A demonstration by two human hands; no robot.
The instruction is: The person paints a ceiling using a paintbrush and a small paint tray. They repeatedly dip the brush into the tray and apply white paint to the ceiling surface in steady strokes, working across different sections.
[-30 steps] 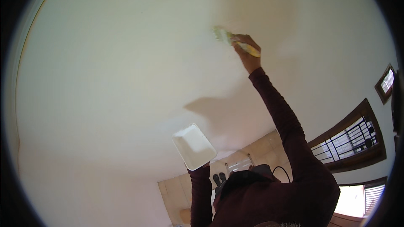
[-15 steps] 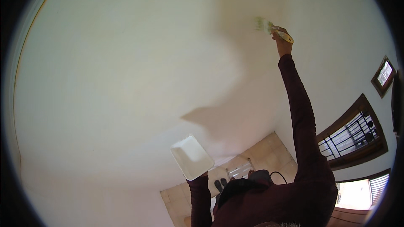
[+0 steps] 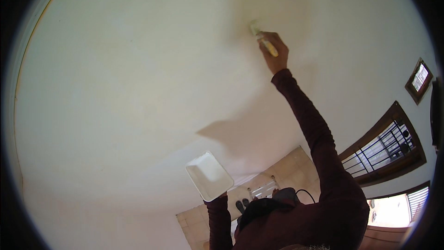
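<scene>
Head view looks steeply upward along a pale cream plastered wall (image 3: 138,88), with the person's dark maroon sleeves rising from the lower edge. The right hand (image 3: 274,55) is stretched high overhead, its fingers wrapped tight around the yellow handle of a small flat paintbrush (image 3: 262,39), whose pale bristles touch the wall inside a slightly darker, wetter-looking patch. The left hand (image 3: 217,198) is mostly hidden beneath a shallow white rectangular plastic tray (image 3: 209,176), which it props up from below near chest level; how its fingers lie under the tray I cannot tell. Far beneath, beige floor tiles (image 3: 286,169) and a small white metal stepladder (image 3: 262,190) show; a dark wooden barred window (image 3: 386,148) sits at the right.

The risks, as I judge them: the arm is at full reach, so leaning further could cost balance on the perch. With attention on the brush, the tray may tip and spill whatever it carries. A loaded brush worked overhead tends to drip down the handle, sleeve or face, and a tiring wrist could leave uneven strokes.
</scene>
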